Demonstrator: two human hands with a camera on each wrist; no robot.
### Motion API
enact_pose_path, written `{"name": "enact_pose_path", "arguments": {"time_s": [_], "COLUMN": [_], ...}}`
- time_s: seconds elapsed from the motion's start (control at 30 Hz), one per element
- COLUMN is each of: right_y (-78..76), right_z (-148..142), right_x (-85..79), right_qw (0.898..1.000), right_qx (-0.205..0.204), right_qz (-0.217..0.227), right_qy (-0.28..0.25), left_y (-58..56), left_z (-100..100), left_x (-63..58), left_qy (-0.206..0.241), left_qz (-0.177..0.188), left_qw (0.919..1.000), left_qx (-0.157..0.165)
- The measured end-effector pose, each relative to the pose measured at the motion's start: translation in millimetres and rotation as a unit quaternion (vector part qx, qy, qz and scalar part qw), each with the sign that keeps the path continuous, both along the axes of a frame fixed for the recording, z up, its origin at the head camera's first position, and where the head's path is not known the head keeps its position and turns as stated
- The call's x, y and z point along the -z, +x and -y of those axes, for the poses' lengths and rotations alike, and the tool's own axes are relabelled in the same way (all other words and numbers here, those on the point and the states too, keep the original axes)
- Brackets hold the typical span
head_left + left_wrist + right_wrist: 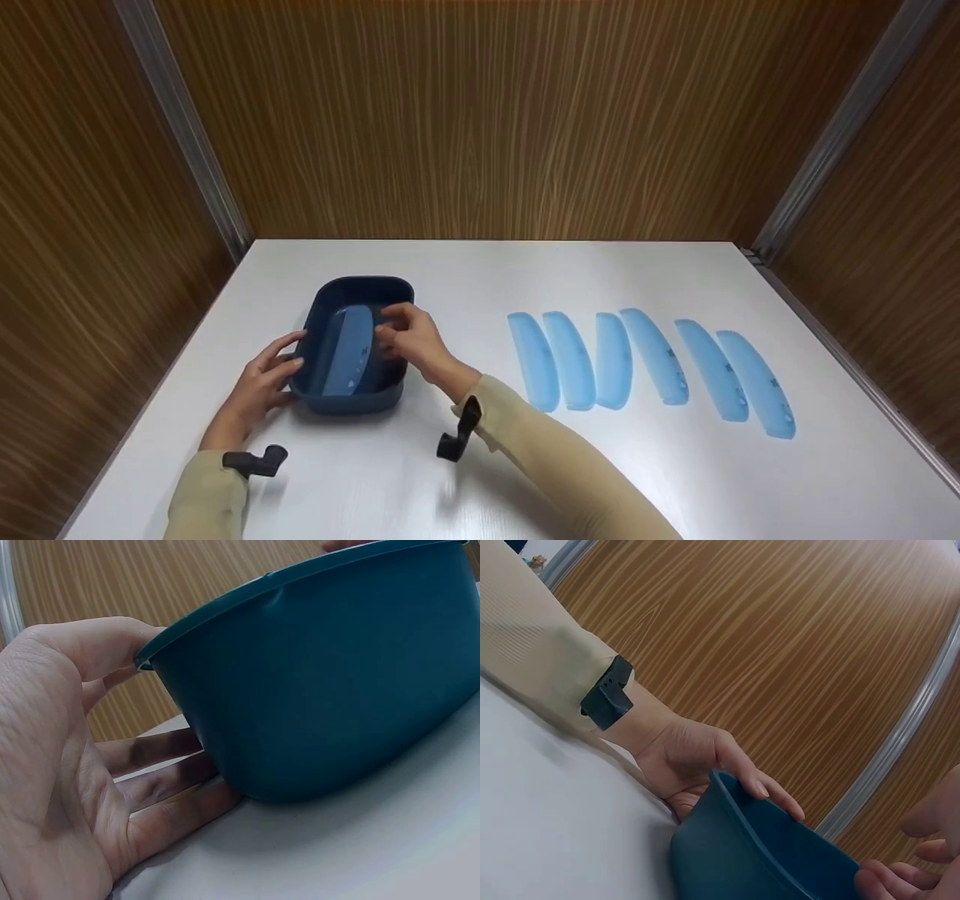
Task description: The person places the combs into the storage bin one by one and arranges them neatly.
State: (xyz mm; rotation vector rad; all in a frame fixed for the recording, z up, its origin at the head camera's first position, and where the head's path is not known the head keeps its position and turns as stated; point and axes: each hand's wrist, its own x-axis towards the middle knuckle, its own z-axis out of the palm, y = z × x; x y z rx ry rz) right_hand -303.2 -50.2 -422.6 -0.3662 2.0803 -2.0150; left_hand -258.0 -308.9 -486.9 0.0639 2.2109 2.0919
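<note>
A dark blue, rectangular plastic tub with rounded corners stands at the left of the table. My left hand holds its near left side. In the left wrist view, that hand's thumb reaches the rim while other fingers touch the outer wall. Inside the tub lies a flat, curved, light-blue strip with small dark marks. Over the right rim, my right hand is beside this strip, its fingers loosely bent and apart from the thumb. Whether its fingertips touch the strip, I cannot tell.
Several similar curved blue strips lie side by side on the white table, right of the tub. Wood-grain panels enclose the table at the back and sides. Both wrists carry black mounts.
</note>
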Motion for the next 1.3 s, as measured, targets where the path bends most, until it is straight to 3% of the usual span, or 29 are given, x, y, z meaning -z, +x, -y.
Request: {"name": "enact_pose_path", "arguments": {"time_s": [0.27, 0.9, 1.3], "right_y": [2.3, 1.2, -1.2], "right_z": [-21.4, -70.4, -88.7], "right_x": [1.5, 8.7, 14.7], "right_qw": [1.0, 0.999, 0.999], "right_qx": [0.001, 0.0, 0.025], "right_qz": [-0.005, -0.019, -0.02], "right_qy": [0.008, 0.034, 0.039], "left_y": [-2.3, -1.7, 0.0], "left_z": [-5.5, -4.4, -1.6], "left_x": [8.4, 9.2, 7.5], "left_qy": [0.013, -0.004, -0.011], "left_qz": [-0.007, -0.023, -0.027], "left_qw": [0.9999, 0.9997, 0.9995], "left_qx": [0.003, -0.002, -0.013]}}
